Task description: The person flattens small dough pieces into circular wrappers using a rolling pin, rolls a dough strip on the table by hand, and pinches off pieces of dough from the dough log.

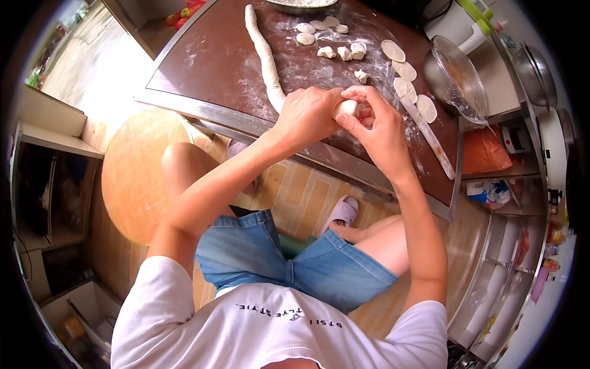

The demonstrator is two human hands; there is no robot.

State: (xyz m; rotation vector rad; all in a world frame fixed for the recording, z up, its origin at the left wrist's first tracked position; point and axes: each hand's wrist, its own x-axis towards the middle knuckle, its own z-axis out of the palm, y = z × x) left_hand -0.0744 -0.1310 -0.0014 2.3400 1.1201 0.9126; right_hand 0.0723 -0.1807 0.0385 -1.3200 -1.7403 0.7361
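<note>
My left hand (310,112) is closed, its knuckles upward, at the near edge of the brown table. A long rope of dough (265,58) lies on the tabletop and runs in behind this hand. Between my two hands a pale lump of dough (346,109) shows; whether it joins the rope is hidden. The thumb and fingers of my right hand (382,126) pinch around that lump. Beyond my hands lie several small cut dough pieces (344,53), one set apart (362,76), and flattened dough rounds (404,71). A floury rolling pin (429,135) rests right of my right hand.
Loose flour dusts the brown table (209,67), which has a metal edge. A metal bowl with plastic wrap (458,77) stands at the right. At the far side is a floury dish (301,5). A round wooden stool (138,178) stands left of my legs.
</note>
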